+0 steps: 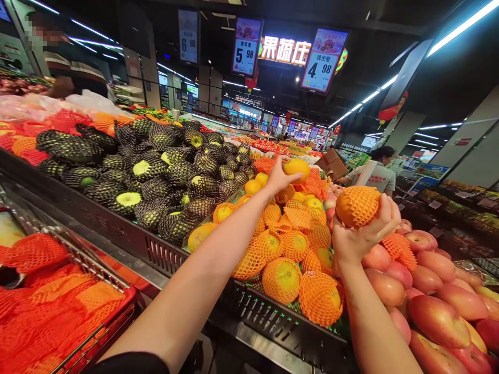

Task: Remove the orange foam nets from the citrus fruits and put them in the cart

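Note:
My left hand (281, 177) reaches over the far part of the orange display, its fingers closed round a bare orange (297, 169). Closer to me on the right, my right hand (368, 228) holds up an orange in a foam net (358, 206), which rests against the palm and fingers. Beneath both hands lie several netted oranges (281, 279) in a black slatted tray (273, 317). A few oranges without nets (253, 186) sit near my left wrist. Loose orange foam nets (298, 215) are lying on the pile.
Green fruits in black nets (152, 192) fill the left bin. Red apples (438, 317) are heaped at the right. A shopping basket with red foam nets (35, 311) stands at lower left. One person (74, 67) is at the far left, another (374, 174) beyond the apples near a cardboard box (333, 163).

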A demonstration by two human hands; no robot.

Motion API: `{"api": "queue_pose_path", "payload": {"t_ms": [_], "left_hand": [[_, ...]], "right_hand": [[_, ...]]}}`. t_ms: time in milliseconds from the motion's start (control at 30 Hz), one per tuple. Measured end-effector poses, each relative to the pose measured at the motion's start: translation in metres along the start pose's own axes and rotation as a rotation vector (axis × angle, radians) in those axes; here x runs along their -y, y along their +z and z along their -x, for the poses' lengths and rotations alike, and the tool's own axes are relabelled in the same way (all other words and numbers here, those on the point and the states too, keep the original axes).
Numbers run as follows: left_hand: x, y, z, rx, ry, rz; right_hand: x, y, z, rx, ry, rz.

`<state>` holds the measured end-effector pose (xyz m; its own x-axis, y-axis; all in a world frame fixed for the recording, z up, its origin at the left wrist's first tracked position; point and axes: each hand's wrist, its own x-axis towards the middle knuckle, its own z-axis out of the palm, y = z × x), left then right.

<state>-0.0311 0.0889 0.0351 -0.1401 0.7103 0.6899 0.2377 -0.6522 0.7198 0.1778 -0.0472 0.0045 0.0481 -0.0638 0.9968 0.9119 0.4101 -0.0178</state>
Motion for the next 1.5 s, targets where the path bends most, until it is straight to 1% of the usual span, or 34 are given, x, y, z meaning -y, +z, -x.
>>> {"api": "queue_pose_path", "payload": {"t_ms": [33, 100, 167, 200, 233, 267, 333, 467, 567, 600, 633, 700, 733, 767, 800, 867, 933, 1000, 1067, 1100, 1133, 1167, 1233, 1300, 1333, 1367, 1400, 1433, 1467, 1500], "left_hand": [[-0.004, 0.004, 0.003, 0.116, 0.050, 0.057], [-0.012, 0.015, 0.012, 0.415, 0.134, 0.103], [-0.019, 0.027, 0.025, 0.728, 0.174, 0.047], [-0.022, 0.033, 0.031, 0.845, 0.181, -0.002], [-0.025, 0.038, 0.036, 0.924, 0.186, -0.051], [-0.027, 0.041, 0.040, 0.965, 0.191, -0.090], [-0.028, 0.044, 0.043, 0.989, 0.188, -0.125], [-0.021, 0.033, 0.037, 1.026, 0.081, -0.124], [-0.014, 0.026, 0.030, 1.114, 0.005, -0.062], [-0.014, 0.026, 0.029, 1.109, -0.013, -0.039], [-0.014, 0.026, 0.028, 1.069, -0.027, -0.007], [-0.018, 0.027, 0.028, 0.916, -0.048, 0.115], [-0.022, 0.028, 0.028, 0.854, -0.059, 0.212], [-0.026, 0.029, 0.029, 0.836, -0.075, 0.325], [-0.031, 0.029, 0.030, 0.858, -0.092, 0.440], [-0.040, 0.029, 0.033, 0.948, -0.120, 0.600], [-0.046, 0.027, 0.036, 1.003, -0.107, 0.647], [-0.048, 0.024, 0.036, 0.983, -0.064, 0.637], [-0.046, 0.021, 0.032, 0.910, -0.063, 0.645], [-0.043, 0.020, 0.029, 0.847, -0.080, 0.661], [-0.040, 0.018, 0.025, 0.761, -0.102, 0.676], [-0.037, 0.015, 0.020, 0.644, -0.125, 0.679], [-0.028, 0.008, 0.010, 0.323, -0.160, 0.605], [-0.019, -0.003, 0.001, -0.016, -0.213, 0.377], [-0.014, -0.009, -0.002, -0.159, -0.261, 0.215], [-0.010, -0.016, -0.003, -0.272, -0.319, 0.038], [-0.005, -0.023, -0.004, -0.352, -0.384, -0.135], [-0.001, -0.030, -0.003, -0.399, -0.446, -0.287], [0.003, -0.035, -0.002, -0.417, -0.497, -0.415], [0.006, -0.039, -0.001, -0.409, -0.535, -0.517]], "right_hand": [[0.000, 0.000, 0.000, 0.004, 0.000, 0.003], [0.000, 0.000, 0.001, 0.015, -0.001, 0.009], [0.003, -0.002, 0.000, 0.048, 0.016, 0.015], [0.005, -0.003, 0.000, 0.067, 0.031, 0.019], [0.007, -0.005, -0.001, 0.085, 0.050, 0.022], [0.009, -0.006, -0.002, 0.100, 0.069, 0.026], [0.012, -0.007, -0.003, 0.114, 0.096, 0.031], [0.011, -0.007, -0.002, 0.135, 0.102, 0.025], [0.006, -0.004, 0.000, 0.152, 0.098, 0.006], [0.005, -0.003, 0.000, 0.160, 0.097, -0.001], [0.003, -0.002, 0.001, 0.171, 0.095, -0.011], [0.002, -0.001, 0.001, 0.203, 0.073, -0.047], [0.002, 0.000, 0.001, 0.224, 0.052, -0.073], [0.003, 0.001, 0.002, 0.254, 0.029, -0.104], [0.005, 0.001, 0.002, 0.291, 0.012, -0.134], [0.009, 0.001, 0.002, 0.365, 0.009, -0.181], [0.013, 0.001, 0.002, 0.423, 0.030, -0.205], [0.014, 0.002, 0.003, 0.455, 0.044, -0.223], [0.012, 0.004, 0.005, 0.481, 0.072, -0.255], [0.010, 0.006, 0.006, 0.495, 0.095, -0.270], [0.008, 0.008, 0.008, 0.513, 0.119, -0.279], [0.006, 0.009, 0.010, 0.541, 0.137, -0.284], [0.001, 0.012, 0.016, 0.647, 0.150, -0.284], [-0.002, 0.015, 0.021, 0.782, 0.159, -0.297], [-0.003, 0.016, 0.023, 0.839, 0.173, -0.309], [-0.004, 0.017, 0.025, 0.880, 0.193, -0.321], [-0.004, 0.017, 0.026, 0.906, 0.213, -0.331], [-0.004, 0.017, 0.026, 0.922, 0.231, -0.339], [-0.004, 0.017, 0.026, 0.931, 0.245, -0.342], [-0.003, 0.017, 0.026, 0.937, 0.257, -0.343]]}}
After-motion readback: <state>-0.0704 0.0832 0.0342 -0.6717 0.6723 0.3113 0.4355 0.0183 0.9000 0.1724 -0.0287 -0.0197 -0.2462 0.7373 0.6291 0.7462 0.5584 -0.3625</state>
